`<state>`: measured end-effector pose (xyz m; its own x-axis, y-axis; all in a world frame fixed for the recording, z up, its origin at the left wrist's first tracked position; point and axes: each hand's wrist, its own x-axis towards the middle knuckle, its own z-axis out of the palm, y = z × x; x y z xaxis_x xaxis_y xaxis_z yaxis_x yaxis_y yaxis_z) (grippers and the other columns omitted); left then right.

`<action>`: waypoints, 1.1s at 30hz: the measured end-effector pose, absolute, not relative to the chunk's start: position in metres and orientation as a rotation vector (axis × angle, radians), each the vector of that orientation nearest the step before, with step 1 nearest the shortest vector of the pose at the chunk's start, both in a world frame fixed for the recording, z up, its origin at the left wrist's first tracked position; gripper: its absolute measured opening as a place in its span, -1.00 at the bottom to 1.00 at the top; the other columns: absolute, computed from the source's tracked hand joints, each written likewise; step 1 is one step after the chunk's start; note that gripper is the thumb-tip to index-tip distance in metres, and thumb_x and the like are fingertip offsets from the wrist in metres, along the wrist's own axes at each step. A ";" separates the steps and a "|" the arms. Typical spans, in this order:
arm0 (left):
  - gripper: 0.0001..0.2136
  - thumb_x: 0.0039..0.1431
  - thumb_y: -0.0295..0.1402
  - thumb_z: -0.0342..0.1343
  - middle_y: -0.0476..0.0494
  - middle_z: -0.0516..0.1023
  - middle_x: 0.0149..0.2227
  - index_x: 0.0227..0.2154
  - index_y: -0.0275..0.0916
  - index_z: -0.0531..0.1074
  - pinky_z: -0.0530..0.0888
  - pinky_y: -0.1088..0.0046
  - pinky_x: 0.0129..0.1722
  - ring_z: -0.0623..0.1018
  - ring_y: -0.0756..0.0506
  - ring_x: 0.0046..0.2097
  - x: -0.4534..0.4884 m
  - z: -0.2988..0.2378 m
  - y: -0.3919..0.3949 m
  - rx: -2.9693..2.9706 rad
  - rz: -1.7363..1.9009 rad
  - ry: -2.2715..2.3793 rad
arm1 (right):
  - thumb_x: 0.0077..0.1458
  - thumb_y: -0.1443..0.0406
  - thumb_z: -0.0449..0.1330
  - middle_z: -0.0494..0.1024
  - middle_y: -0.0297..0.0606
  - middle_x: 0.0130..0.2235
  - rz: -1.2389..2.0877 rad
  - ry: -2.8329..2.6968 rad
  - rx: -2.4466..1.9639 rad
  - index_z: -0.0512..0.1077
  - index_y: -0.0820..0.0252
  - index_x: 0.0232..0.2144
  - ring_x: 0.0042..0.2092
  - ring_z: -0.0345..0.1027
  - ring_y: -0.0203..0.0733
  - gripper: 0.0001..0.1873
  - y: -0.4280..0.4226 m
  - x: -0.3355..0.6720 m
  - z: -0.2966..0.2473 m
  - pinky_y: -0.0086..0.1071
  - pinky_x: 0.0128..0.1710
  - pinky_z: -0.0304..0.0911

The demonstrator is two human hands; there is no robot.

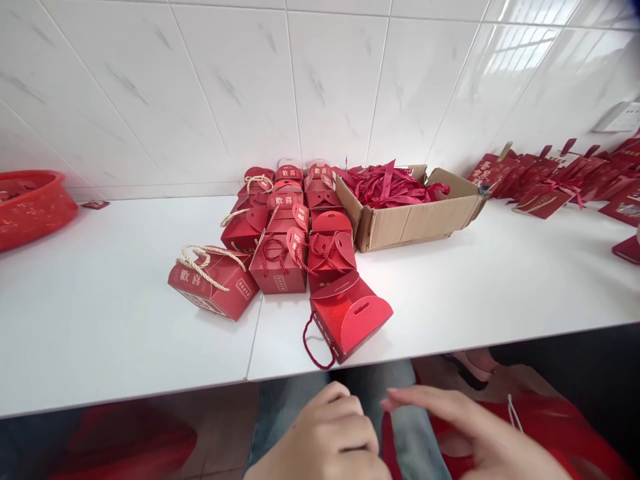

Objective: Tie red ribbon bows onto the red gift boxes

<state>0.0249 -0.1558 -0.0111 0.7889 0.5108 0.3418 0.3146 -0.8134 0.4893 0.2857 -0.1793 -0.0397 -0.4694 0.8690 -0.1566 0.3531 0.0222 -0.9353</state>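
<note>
Both hands are below the white table's front edge (pixel 150 393), over my lap. My left hand (pixel 330 433) is curled into a loose fist with nothing visible in it. My right hand (pixel 480 433) has its fingers stretched out flat, pointing left, above red material (pixel 565 427) on my lap. Nearest on the table is an open red gift box (pixel 350 317) with a dark red cord handle, lying at the front edge. Behind it stands a cluster of several red gift boxes (pixel 285 220) with cord handles.
A cardboard box (pixel 410 223) full of red ribbons sits behind the cluster, to the right. Flat red box blanks (pixel 555 180) lie along the wall at the far right. A red plastic basket (pixel 30 207) stands at the far left. White tiled wall behind.
</note>
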 end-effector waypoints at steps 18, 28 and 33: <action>-0.95 0.15 -0.42 0.13 -0.09 0.40 -0.46 -0.41 -0.24 0.44 0.38 0.39 -0.37 0.40 -0.05 -0.36 0.024 -0.011 -0.124 2.289 1.437 0.899 | 0.08 0.12 0.25 0.49 -0.29 -0.54 1.505 -1.283 -1.160 0.45 0.23 -0.50 -0.47 0.34 -0.33 -0.71 -0.159 0.226 -0.024 -0.50 -0.44 0.24; -0.80 0.08 -0.53 0.14 -0.24 0.34 0.17 -0.28 -0.14 0.55 0.21 0.01 0.09 0.24 -0.34 0.22 0.017 -0.003 -0.082 2.646 1.256 1.293 | 0.11 0.13 0.23 0.40 -0.36 -0.65 1.441 -1.060 -1.056 0.32 0.23 -0.62 -0.58 0.20 -0.42 -0.62 -0.121 0.218 -0.022 -0.53 -0.55 0.09; -0.81 0.15 -0.50 0.08 -0.23 0.44 0.10 -0.23 -0.15 0.53 0.21 0.08 0.04 0.40 -0.25 0.13 0.021 -0.003 -0.078 2.632 1.198 1.236 | 0.10 0.15 0.22 0.34 -0.40 -0.70 1.433 -0.996 -1.030 0.27 0.22 -0.68 -0.61 0.20 -0.40 -0.58 -0.120 0.219 -0.024 -0.51 -0.58 0.05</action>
<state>0.0214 -0.0782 -0.0032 0.4007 0.6567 0.6390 0.6593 -0.6909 0.2966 0.2192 -0.1196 -0.0241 -0.0679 0.9948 -0.0765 -0.2755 -0.0924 -0.9568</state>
